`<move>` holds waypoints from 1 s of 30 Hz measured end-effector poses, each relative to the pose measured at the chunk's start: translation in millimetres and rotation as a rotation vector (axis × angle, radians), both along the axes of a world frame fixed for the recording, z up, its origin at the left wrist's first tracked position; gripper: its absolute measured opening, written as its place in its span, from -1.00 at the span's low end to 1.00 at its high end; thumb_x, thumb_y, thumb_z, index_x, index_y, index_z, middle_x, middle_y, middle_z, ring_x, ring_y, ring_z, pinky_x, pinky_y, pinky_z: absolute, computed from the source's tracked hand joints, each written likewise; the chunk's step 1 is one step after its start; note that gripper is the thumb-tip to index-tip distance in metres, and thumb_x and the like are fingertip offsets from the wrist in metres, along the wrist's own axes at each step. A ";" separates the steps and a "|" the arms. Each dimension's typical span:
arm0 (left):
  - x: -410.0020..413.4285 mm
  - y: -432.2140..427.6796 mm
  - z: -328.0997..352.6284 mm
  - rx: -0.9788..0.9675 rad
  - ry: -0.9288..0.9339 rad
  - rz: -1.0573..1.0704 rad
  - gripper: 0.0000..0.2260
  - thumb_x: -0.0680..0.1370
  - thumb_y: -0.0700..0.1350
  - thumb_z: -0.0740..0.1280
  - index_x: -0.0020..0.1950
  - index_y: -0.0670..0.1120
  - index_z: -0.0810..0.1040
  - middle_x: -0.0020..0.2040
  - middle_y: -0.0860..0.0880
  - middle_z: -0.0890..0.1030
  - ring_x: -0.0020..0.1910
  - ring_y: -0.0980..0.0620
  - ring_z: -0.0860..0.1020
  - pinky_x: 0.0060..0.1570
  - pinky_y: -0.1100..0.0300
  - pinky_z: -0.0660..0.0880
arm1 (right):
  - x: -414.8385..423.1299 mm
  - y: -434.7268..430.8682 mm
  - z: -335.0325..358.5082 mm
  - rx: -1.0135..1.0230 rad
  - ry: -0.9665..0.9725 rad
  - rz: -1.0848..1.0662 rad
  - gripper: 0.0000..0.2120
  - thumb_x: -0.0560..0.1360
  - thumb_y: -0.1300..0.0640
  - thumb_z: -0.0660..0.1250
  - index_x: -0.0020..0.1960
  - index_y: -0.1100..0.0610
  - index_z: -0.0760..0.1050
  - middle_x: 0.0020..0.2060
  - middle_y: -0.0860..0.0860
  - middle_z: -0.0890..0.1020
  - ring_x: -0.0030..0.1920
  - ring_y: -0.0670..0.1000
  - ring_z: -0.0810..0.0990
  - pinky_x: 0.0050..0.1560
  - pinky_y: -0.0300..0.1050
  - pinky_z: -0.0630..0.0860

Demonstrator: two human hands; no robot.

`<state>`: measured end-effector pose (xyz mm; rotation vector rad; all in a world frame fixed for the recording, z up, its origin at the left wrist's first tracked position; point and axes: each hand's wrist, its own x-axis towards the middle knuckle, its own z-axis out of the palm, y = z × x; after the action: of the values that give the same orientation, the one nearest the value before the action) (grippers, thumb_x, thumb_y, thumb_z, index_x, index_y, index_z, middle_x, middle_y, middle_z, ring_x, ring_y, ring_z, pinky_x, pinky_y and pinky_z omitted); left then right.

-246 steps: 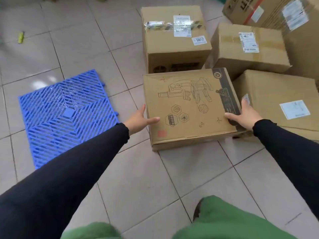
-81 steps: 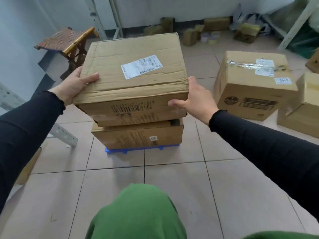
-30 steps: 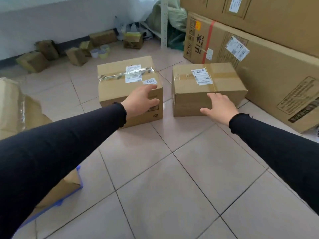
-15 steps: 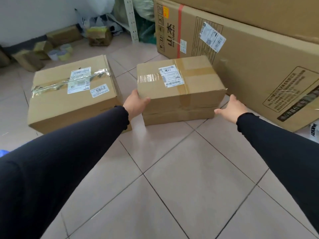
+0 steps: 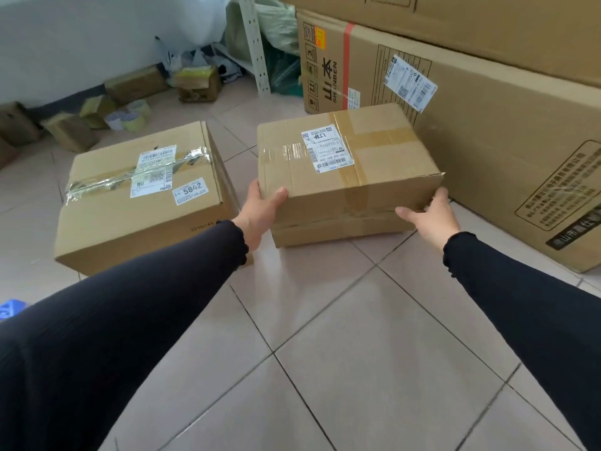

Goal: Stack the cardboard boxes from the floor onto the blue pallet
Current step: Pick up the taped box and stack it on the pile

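Both hands grip a taped cardboard box (image 5: 344,170) by its near corners. The left hand (image 5: 260,213) wraps the left corner, thumb on the front face; the right hand (image 5: 432,218) clasps the right corner, fingers (image 5: 406,212) curled against the front. The box sits on the tiled floor (image 5: 357,320), or barely off it. Just to its left lies a second box labelled 5842 (image 5: 143,193). A large carton (image 5: 487,131) stands close behind. A sliver of blue pallet (image 5: 9,309) shows at the left edge.
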<state>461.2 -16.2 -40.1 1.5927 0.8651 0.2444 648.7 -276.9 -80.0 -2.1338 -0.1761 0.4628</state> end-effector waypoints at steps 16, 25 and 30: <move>-197.8 73.9 240.5 0.267 -0.411 0.138 -0.45 0.64 0.01 0.35 0.59 0.00 0.24 0.31 0.03 0.55 0.25 0.06 0.56 0.25 0.12 0.52 | -157.8 93.6 222.5 0.449 -0.417 0.126 -0.33 0.48 -0.21 0.45 0.47 -0.05 0.27 0.34 -0.06 0.52 0.33 0.03 0.52 0.36 0.10 0.47; -489.6 161.6 328.2 0.444 -0.407 0.481 -0.52 0.54 0.07 0.42 0.44 0.02 0.46 0.20 0.04 0.65 0.10 0.04 0.63 0.20 0.08 0.54 | -378.5 241.1 294.6 0.607 -0.351 0.490 -0.55 0.52 -0.12 0.42 0.26 0.01 0.31 0.11 -0.02 0.67 0.13 0.02 0.65 0.22 0.12 0.57; -632.8 161.9 349.2 0.515 -0.424 0.672 -0.78 0.62 -0.01 0.35 0.26 0.05 0.51 -0.01 0.13 0.63 -0.15 0.21 0.61 -0.12 0.30 0.55 | -504.0 288.7 305.7 0.689 -0.334 0.655 -0.70 0.59 0.04 0.40 0.16 0.08 0.31 0.04 -0.11 0.69 0.04 -0.10 0.68 0.11 -0.02 0.63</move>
<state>-171.6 145.8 309.1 1.5643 1.0206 1.3207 144.7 11.9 225.8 -1.4159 -1.0819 0.3362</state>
